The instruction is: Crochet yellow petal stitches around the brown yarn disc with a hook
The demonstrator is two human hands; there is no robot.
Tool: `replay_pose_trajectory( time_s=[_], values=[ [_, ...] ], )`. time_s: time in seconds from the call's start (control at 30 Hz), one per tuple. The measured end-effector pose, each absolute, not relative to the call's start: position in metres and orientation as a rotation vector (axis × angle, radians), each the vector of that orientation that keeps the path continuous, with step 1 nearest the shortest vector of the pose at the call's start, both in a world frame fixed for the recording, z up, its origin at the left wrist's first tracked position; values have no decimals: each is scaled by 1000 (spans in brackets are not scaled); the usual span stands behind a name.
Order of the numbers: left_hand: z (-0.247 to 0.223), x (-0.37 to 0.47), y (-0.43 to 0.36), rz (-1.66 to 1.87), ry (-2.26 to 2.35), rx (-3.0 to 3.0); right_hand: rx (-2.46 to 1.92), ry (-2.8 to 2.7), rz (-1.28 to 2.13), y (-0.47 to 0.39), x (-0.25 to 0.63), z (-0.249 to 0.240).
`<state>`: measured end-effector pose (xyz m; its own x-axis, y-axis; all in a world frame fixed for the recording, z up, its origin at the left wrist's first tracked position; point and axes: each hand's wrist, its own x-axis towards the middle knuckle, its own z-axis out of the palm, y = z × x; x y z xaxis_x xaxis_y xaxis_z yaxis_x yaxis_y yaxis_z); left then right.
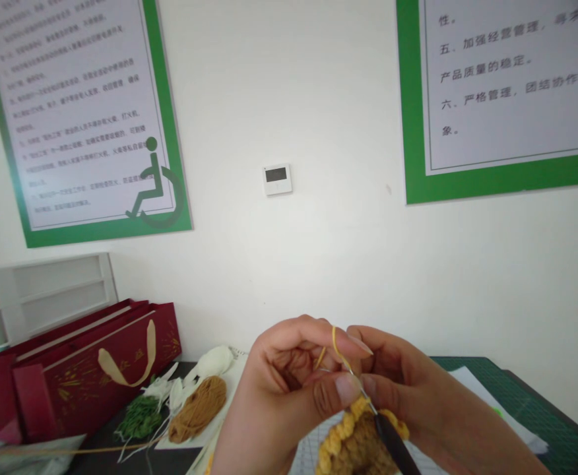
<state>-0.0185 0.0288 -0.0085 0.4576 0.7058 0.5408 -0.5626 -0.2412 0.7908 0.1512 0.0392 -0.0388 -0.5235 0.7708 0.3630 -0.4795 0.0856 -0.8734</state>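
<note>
My left hand [289, 386] is closed, its thumb and fingers pinching the top edge of a crochet piece [355, 442]. That piece is brown in the middle with a bumpy yellow border. A strand of yellow yarn [337, 346] loops over my left index finger. In my right hand [410, 382] is a crochet hook [392, 439] with a dark handle and a thin metal shaft. The shaft lies at the yellow edge, between both thumbs, and the yarn meets it near the tip. Fingers hide part of the hook and the piece's upper edge.
A brown yarn skein [198, 409], a green yarn bundle [140, 417] and white yarn [214, 361] lie on the table at left. Behind them stands a dark red gift bag [86, 376] beside plastic drawers [56, 287]. Paper [526, 429] rests on a green cutting mat [551, 412].
</note>
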Motion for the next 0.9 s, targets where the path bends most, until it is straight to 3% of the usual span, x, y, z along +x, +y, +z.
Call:
replay_pose_trajectory(
  time_s=[0.33, 0.53, 0.9],
  values=[
    [-3, -17, 22, 1306, 265, 1306, -547, -1576, 1156, 25, 163, -29],
    [-4, -19, 23, 1365, 311, 1321, -594, -1573, 1213, 17, 165, -24],
    [-5, -20, 27, 1510, 419, 1372, -681, -1719, 922, 13, 168, -26]
  ],
)
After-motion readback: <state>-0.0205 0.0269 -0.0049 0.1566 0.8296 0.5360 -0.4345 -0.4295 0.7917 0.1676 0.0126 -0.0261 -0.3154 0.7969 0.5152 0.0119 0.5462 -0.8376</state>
